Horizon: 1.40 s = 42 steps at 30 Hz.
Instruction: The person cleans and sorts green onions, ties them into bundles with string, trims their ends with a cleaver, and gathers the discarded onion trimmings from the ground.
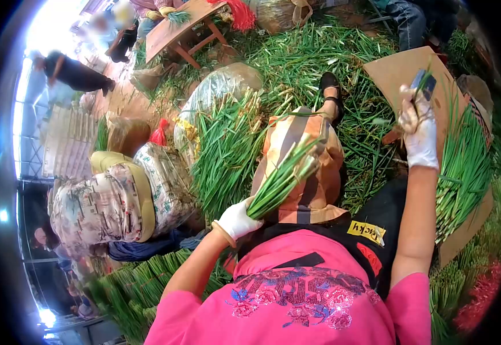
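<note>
My left hand [239, 220], in a white glove, is wrapped round the lower end of a bunch of green stalks [282, 183]; their pale ends point up and right above my lap. At the right, my right hand [416, 118], also gloved, is raised with bent fingers over a brown board [394, 72]. A dark flat object [424, 84] shows at its fingertips, with a green leaf beside it. Whether the fingers grip that object is not clear. More green stalks [463, 167] lie on the board right of my right hand.
A large pile of stalks [227, 149] lies left of my knees, beside a clear plastic bag [222, 86]. A person in a patterned top [101, 204] sits at the left. A wooden table [178, 29] stands at the top, and loose leaves [296, 54] cover the floor.
</note>
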Each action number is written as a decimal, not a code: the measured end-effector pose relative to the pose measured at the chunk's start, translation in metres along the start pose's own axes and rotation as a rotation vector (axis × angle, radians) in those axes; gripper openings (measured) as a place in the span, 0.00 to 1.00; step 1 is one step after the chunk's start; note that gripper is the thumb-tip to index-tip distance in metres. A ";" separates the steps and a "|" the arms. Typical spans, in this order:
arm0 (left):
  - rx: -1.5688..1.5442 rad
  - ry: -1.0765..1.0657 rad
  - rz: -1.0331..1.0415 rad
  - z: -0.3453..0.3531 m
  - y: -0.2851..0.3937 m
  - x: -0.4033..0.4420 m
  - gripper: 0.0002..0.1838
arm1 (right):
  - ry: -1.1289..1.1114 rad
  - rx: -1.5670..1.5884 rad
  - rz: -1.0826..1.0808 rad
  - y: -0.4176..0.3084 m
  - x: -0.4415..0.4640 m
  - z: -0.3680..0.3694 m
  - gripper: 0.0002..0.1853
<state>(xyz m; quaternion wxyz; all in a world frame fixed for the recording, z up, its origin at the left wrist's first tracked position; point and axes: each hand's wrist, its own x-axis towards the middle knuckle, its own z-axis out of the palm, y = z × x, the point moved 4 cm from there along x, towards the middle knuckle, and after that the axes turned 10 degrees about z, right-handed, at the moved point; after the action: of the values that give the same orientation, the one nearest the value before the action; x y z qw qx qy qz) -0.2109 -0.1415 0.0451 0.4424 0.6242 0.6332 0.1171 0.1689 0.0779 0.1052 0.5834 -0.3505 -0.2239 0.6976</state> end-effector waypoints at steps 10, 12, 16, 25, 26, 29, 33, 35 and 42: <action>-0.025 0.114 0.128 0.024 0.054 0.006 0.51 | -0.204 -0.965 0.382 0.155 -0.079 0.053 0.18; -0.106 0.197 0.179 0.033 0.036 0.005 0.49 | -0.179 -0.755 0.268 0.165 -0.076 0.046 0.13; -0.495 0.340 0.258 0.048 0.004 0.010 0.48 | -0.052 -0.192 0.279 0.139 -0.045 -0.012 0.09; 0.021 0.267 0.224 0.034 0.037 0.002 0.42 | -0.089 -0.002 0.301 0.111 -0.036 0.028 0.13; -0.002 0.266 0.187 0.034 0.033 0.002 0.42 | -0.113 0.034 0.249 0.095 -0.030 0.032 0.13; -0.242 0.278 0.172 0.040 0.010 0.005 0.41 | -0.240 0.351 -0.213 0.005 -0.021 0.009 0.13; -0.863 0.265 0.132 0.042 0.008 0.012 0.45 | 0.280 -0.349 -0.696 -0.068 -0.058 0.007 0.13; -0.848 0.288 0.145 0.044 0.011 0.011 0.45 | 0.108 -0.467 -0.219 -0.013 -0.043 -0.011 0.12; -0.372 0.257 0.199 0.046 0.022 0.000 0.45 | -0.239 -0.563 0.563 0.176 -0.074 0.025 0.11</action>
<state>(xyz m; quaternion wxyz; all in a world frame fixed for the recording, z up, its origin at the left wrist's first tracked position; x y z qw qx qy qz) -0.1631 -0.1555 0.0338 0.4518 0.5715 0.5871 0.3531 0.0401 -0.0300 0.0108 0.2214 -0.4604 -0.3674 0.7772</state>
